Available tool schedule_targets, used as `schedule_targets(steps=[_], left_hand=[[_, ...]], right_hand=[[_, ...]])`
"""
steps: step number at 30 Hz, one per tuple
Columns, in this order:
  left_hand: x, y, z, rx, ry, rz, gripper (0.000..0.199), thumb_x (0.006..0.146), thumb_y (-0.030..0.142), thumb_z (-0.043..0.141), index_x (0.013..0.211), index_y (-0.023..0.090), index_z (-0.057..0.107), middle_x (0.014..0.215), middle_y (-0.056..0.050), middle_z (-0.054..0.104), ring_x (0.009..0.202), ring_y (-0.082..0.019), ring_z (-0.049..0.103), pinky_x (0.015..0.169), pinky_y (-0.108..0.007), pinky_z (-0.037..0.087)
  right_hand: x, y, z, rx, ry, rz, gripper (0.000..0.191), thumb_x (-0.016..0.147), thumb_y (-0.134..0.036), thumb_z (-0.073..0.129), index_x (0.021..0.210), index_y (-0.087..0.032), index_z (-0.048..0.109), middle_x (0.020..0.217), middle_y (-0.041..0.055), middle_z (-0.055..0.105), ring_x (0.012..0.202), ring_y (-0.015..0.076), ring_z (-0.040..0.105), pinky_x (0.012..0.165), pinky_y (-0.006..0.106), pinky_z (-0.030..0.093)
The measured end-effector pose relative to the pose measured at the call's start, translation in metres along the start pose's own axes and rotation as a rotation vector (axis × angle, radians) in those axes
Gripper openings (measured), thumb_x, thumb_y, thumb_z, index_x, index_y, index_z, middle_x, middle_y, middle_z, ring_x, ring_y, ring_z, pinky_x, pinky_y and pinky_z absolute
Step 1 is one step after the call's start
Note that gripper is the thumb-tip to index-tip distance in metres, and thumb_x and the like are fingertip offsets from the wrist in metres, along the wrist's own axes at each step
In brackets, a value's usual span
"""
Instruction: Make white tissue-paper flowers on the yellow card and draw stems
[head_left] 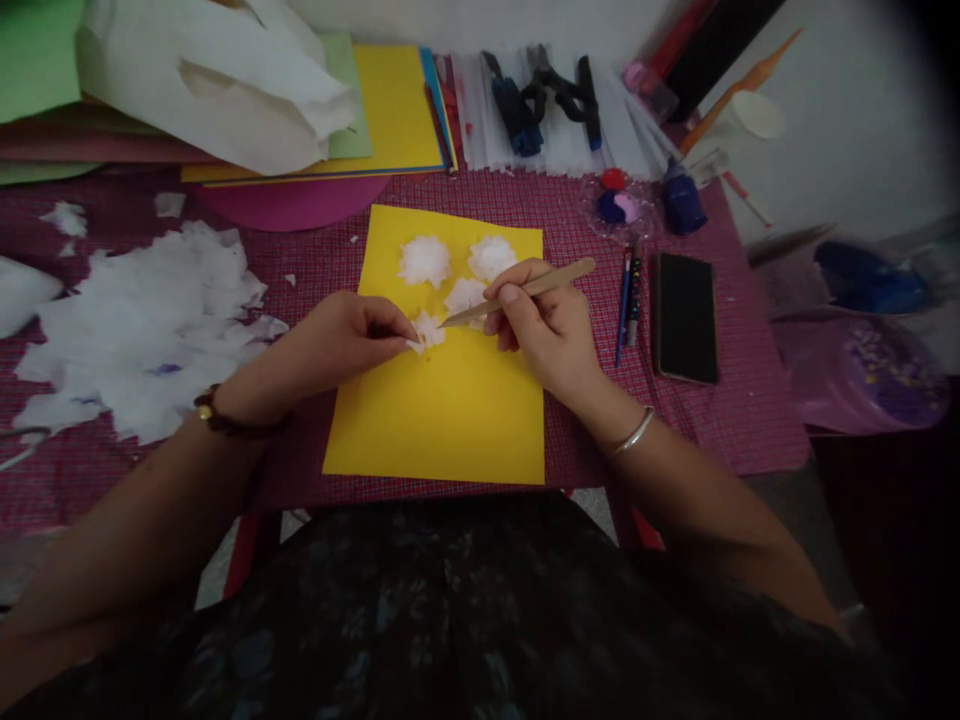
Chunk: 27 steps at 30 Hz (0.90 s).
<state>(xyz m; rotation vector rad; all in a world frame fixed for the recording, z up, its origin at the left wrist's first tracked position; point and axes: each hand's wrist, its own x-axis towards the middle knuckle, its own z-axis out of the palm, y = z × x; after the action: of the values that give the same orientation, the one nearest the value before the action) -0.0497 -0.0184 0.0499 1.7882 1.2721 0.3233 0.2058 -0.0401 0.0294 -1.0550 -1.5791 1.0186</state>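
Observation:
A yellow sheet (442, 420) lies on the checked cloth, bearing several white paper tufts, among them one at the upper left (424, 261) and one at the upper right (492, 258). My left hand (349, 335) pinches a small white paper piece (415, 345) at the lowest tuft (430, 328). Between the thumb and fingers of my right hand (544, 325) is a wooden stick (559, 280), its pointed end touching or just beside that same tuft. Part of the middle tuft (463, 295) is hidden behind the stick and right hand.
Torn white paper (142, 320) is heaped at the left. Colored sheets (397, 110) and black clamps (544, 100) lie at the back. Right of the yellow sheet are brushes (624, 310), a phone (685, 318), a paint dish (619, 208) and a blue bottle (682, 200).

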Motion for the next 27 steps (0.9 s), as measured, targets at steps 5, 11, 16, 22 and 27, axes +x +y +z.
schedule_targets(steps=[5, 11, 16, 22, 27], left_hand=[[-0.002, 0.004, -0.003, -0.027, 0.06, -0.017, 0.025, 0.076, 0.045, 0.068, 0.079, 0.021, 0.072, 0.076, -0.004, 0.072, 0.071, -0.019, 0.061, 0.064, -0.031, 0.044], [-0.011, 0.011, -0.016, -0.207, 0.144, -0.049, 0.017, 0.076, 0.039, 0.072, 0.079, 0.023, 0.067, 0.077, -0.003, 0.064, 0.068, -0.017, 0.053, 0.062, -0.031, 0.039], [-0.002, 0.004, -0.012, -0.103, 0.059, -0.087, 0.016, 0.07, 0.036, 0.069, 0.075, 0.023, 0.061, 0.068, -0.001, 0.058, 0.061, -0.016, 0.047, 0.057, -0.03, 0.032], [0.008, -0.009, -0.013, -0.022, 0.084, -0.048, 0.015, 0.071, 0.036, 0.067, 0.073, 0.022, 0.063, 0.066, -0.001, 0.059, 0.061, -0.015, 0.047, 0.056, -0.029, 0.031], [0.004, -0.004, -0.013, -0.068, 0.021, -0.067, 0.021, 0.075, 0.04, 0.069, 0.077, 0.019, 0.069, 0.068, 0.0, 0.061, 0.061, -0.013, 0.047, 0.057, -0.027, 0.03]], right_hand=[[-0.006, -0.007, 0.005, -0.017, 0.008, -0.007, 0.046, 0.108, -0.07, 0.051, 0.098, -0.027, 0.065, 0.073, -0.0011, 0.065, 0.056, 0.0124, 0.058, 0.051, 0.027, 0.046], [-0.005, -0.005, 0.004, 0.011, 0.002, -0.02, 0.045, 0.108, -0.069, 0.052, 0.099, -0.027, 0.064, 0.073, -0.002, 0.065, 0.054, 0.0114, 0.055, 0.05, 0.027, 0.047], [-0.006, 0.0, 0.006, -0.001, -0.089, -0.037, 0.045, 0.109, -0.067, 0.051, 0.101, -0.025, 0.064, 0.074, -0.0021, 0.064, 0.055, 0.0109, 0.056, 0.052, 0.026, 0.047], [-0.007, 0.0, 0.005, -0.132, -0.104, -0.069, 0.042, 0.111, -0.061, 0.052, 0.101, -0.023, 0.068, 0.079, 0.0003, 0.066, 0.068, 0.0139, 0.064, 0.061, 0.028, 0.05], [-0.004, 0.004, 0.003, -0.136, -0.085, -0.062, 0.04, 0.112, -0.058, 0.052, 0.101, -0.022, 0.067, 0.076, -0.0001, 0.065, 0.067, 0.0141, 0.063, 0.063, 0.028, 0.05]])
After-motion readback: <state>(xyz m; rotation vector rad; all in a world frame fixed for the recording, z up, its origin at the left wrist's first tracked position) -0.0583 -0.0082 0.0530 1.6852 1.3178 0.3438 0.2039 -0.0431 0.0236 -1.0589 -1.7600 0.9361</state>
